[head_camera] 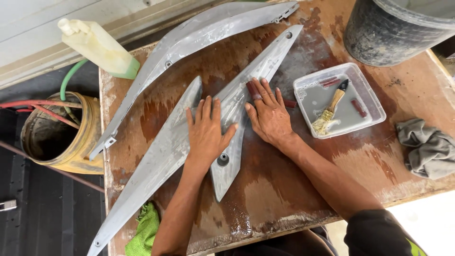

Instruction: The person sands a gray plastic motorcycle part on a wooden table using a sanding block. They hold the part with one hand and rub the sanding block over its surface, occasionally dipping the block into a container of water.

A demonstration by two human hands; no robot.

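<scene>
Two long grey curved panels lie on a wet wooden table [284, 189]. My left hand [204, 132] lies flat, fingers spread, across the nearer grey panel [161, 161], pinning it. My right hand [269, 116] presses a small dark red abrasive piece [253, 90] against that panel's upper branch, palm down with the fingers extended over it. The second grey panel [199, 35] lies farther back, untouched.
A clear plastic tray [374, 102] of cloudy water holds a brush [332, 106] and red strips. A dark bucket [393, 31] stands at back right, a grey rag [426, 147] at right, a green cloth [144, 232] at the front edge, a pale bottle [99, 47] and a yellow pail [57, 130] at left.
</scene>
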